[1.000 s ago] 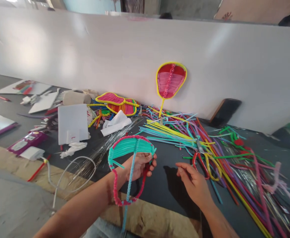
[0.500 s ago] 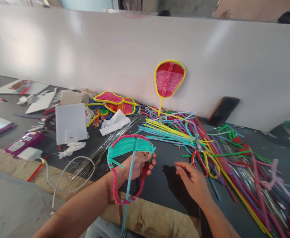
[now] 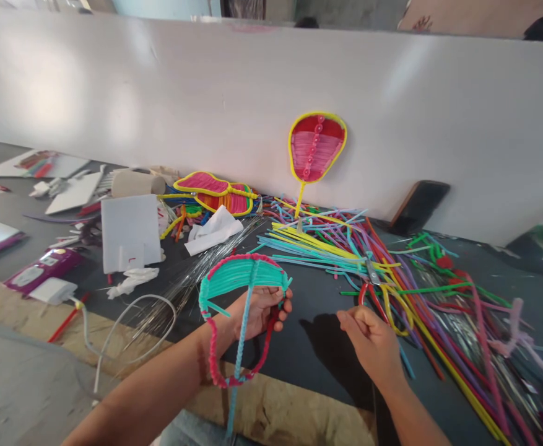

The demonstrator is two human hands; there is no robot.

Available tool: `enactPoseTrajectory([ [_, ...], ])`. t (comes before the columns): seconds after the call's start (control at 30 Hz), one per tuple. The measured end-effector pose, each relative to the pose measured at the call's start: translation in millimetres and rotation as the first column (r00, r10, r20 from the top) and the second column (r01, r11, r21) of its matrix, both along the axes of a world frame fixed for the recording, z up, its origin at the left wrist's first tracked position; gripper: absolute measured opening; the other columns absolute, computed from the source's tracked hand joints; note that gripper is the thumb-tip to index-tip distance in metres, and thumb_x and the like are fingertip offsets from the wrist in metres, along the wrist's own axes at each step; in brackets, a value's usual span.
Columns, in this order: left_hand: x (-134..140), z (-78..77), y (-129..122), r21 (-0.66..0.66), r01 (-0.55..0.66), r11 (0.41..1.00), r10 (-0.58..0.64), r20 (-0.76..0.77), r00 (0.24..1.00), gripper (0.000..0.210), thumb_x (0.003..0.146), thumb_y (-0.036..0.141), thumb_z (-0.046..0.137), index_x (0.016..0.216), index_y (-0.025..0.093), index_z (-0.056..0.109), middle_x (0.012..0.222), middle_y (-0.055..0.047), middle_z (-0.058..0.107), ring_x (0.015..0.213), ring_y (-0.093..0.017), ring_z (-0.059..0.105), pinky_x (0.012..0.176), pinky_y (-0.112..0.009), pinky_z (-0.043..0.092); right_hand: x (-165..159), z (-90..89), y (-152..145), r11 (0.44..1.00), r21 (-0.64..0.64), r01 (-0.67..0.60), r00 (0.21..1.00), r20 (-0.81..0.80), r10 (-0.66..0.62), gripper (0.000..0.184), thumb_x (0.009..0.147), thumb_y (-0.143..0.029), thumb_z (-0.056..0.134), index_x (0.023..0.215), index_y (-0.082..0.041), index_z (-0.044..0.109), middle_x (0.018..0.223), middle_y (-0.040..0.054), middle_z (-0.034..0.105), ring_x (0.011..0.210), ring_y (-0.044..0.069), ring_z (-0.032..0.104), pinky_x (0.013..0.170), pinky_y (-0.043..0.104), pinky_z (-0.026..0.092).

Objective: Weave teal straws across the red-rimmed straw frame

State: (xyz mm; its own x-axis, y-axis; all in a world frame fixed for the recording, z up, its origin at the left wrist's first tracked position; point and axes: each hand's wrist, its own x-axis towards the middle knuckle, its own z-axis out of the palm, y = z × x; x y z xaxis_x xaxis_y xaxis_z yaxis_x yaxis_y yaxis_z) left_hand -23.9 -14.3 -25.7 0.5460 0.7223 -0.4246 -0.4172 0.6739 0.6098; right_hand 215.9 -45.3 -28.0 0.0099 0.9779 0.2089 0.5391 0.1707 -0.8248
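Scissors [image 3: 373,274] right of the frame [image 3: 234,277], phone [image 3: 420,207] behind them against the board [image 3: 206,93]

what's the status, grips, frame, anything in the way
Left grip holds pink-and-teal frame by right edge. Right grip curled, apart from frame, nothing visible inside. Frame teal-filled across top only. Scissors lie just beyond right grip.

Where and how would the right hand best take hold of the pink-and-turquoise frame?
Probably by the lower stem, in a light pinch from the right. This thin light-blue end sticks out below the frame, apart from the turquoise strands and the left hand, which grips the frame's right edge. The right hand is on that side.
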Motion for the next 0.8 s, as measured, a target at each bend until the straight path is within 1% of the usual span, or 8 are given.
enactPoseTrajectory([
  [0.07,0.3,0.6,-0.4,-0.004,0.002,1.000,-0.002,-0.001,1.000,0.020,0.081,0.030,0.062,0.090,0.013,0.058,0.073,-0.004,0.056,0.056,-0.009,0.053,0.048,-0.020,0.042,-0.4,1.3,-0.1,1.000,0.026,0.017,1.000,0.011,-0.017,0.049,0.083,-0.043,0.055,0.053,-0.022,0.022,0.053,-0.0022,0.050,0.049,0.010,0.044,0.050,0.021,0.038],
  [0.2,1.4,5.1,-0.9,-0.015,-0.014,1.000,0.015,0.007,1.000,0.019,0.080,0.029,0.064,0.088,0.012,0.058,0.072,-0.003,0.056,0.055,-0.009,0.053,0.047,-0.020,0.043,-2.5,4.2,-0.6,0.998,0.060,0.022,0.998,0.058,-0.026,0.051,0.084,-0.044,0.052,0.051,-0.022,0.020,0.045,-0.0041,0.040,0.043,0.008,0.037,0.045,0.022,0.033],
  [0.3,2.1,8.1,-0.9,-0.028,-0.026,0.999,0.026,0.000,1.000,0.019,0.079,0.027,0.065,0.087,0.011,0.058,0.072,-0.003,0.056,0.055,-0.009,0.053,0.047,-0.020,0.044,-3.9,4.6,-0.5,0.998,0.059,0.026,0.998,0.053,-0.029,0.050,0.085,-0.043,0.050,0.052,-0.023,0.018,0.044,-0.0047,0.035,0.043,0.009,0.036,0.045,0.022,0.032],
  [0.5,1.6,5.8,-0.8,-0.021,-0.025,0.999,0.025,0.021,0.999,0.019,0.078,0.028,0.066,0.087,0.012,0.059,0.071,-0.003,0.057,0.055,-0.009,0.053,0.048,-0.020,0.043,-4.0,0.9,-1.3,0.998,0.048,0.040,0.999,0.017,-0.041,0.048,0.086,-0.042,0.050,0.053,-0.023,0.020,0.049,-0.0044,0.038,0.045,0.009,0.036,0.046,0.022,0.033],
  [0.6,1.3,4.9,-1.0,-0.016,-0.025,1.000,0.025,0.022,0.999,0.021,0.077,0.028,0.067,0.087,0.012,0.059,0.071,-0.003,0.057,0.055,-0.009,0.053,0.048,-0.021,0.043,-5.1,-0.6,-2.7,0.999,0.045,0.031,0.999,0.021,-0.032,0.048,0.086,-0.043,0.050,0.054,-0.023,0.020,0.049,-0.0049,0.035,0.045,0.009,0.034,0.046,0.022,0.032],
  [0.67,1.4,5.8,-1.1,-0.019,-0.023,1.000,0.024,0.014,1.000,0.021,0.077,0.028,0.067,0.087,0.012,0.059,0.071,-0.003,0.057,0.055,-0.010,0.053,0.049,-0.021,0.044,-6.0,-1.4,-3.3,0.999,0.045,0.024,0.999,0.030,-0.026,0.049,0.086,-0.045,0.050,0.054,-0.023,0.019,0.049,-0.0049,0.034,0.046,0.009,0.034,0.046,0.022,0.032],
  [0.8,2.3,9.6,-1.4,-0.034,-0.030,0.999,0.029,-0.010,1.000,0.019,0.078,0.027,0.066,0.086,0.012,0.058,0.070,-0.003,0.056,0.054,-0.009,0.052,0.048,-0.021,0.043,-6.2,-2.8,-3.4,0.999,0.044,0.015,0.999,0.035,-0.017,0.050,0.086,-0.046,0.050,0.054,-0.023,0.019,0.050,-0.0040,0.038,0.047,0.009,0.037,0.047,0.022,0.034],
])
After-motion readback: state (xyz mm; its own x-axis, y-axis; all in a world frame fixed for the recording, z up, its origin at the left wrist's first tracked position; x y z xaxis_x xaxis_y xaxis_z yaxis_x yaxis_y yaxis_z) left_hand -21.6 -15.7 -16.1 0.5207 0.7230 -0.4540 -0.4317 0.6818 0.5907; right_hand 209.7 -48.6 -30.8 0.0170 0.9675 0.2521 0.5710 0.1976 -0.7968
